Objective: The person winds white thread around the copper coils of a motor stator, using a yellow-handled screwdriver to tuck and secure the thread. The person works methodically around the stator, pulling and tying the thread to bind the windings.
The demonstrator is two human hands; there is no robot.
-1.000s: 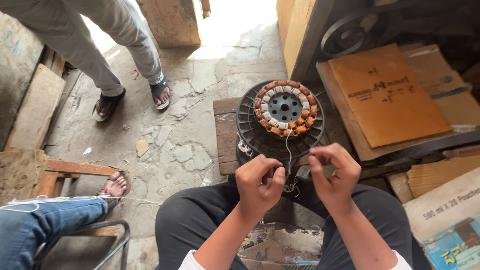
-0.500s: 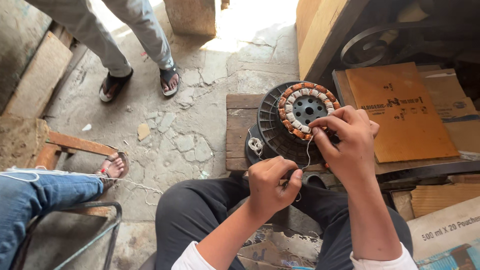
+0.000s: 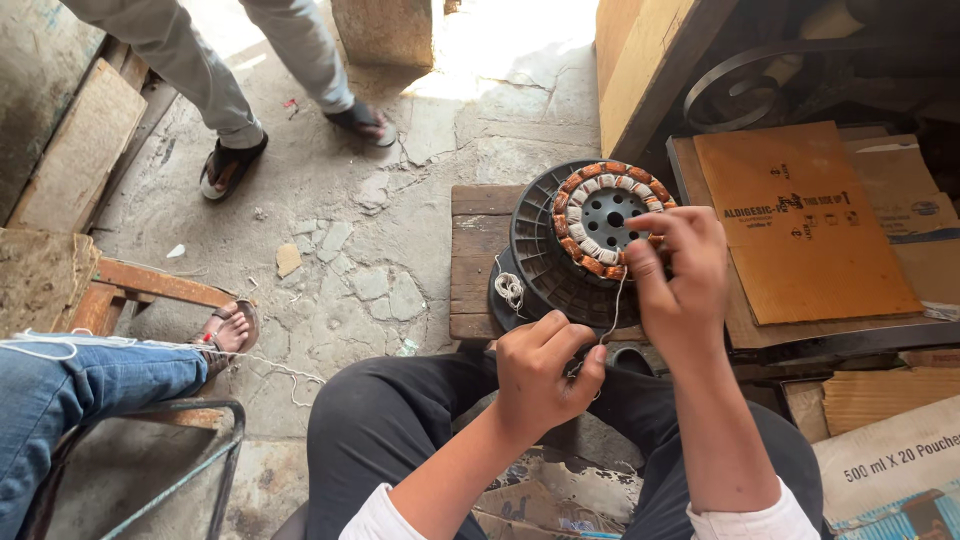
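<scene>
- Grey cracked stone floor (image 3: pixel 330 250) fills the left and middle of the view; a standing person's sandalled feet (image 3: pixel 232 165) are at the top, a seated person's blue-jeaned leg (image 3: pixel 80 385) and sandalled foot (image 3: pixel 228 328) at the left.
- Brown cardboard sheet (image 3: pixel 800 225) lies flat to the right of the work, with cartons (image 3: pixel 890 460) stacked below it.
- Wooden stool top (image 3: pixel 478 265) stands just ahead of the wearer's knees and carries the work.
- Black ribbed round housing (image 3: pixel 540 265) lies flat on the stool, open face up; it holds the stator.
- Stator (image 3: pixel 600 215), a ring of copper-coloured coils with white wrapping, sits in the housing, axis vertical, centre hole facing up.
- Right hand (image 3: pixel 680 285) rests on the near right edge of the stator, fingers curled in a pinch at the coils.
- Left hand (image 3: pixel 540 385) sits below the stool's near edge, closed on a white thread (image 3: pixel 615 305).
- The thread runs taut from the left hand up to the stator rim.
- Small white thread bundle (image 3: pixel 510 290) lies against the housing's left side.
</scene>
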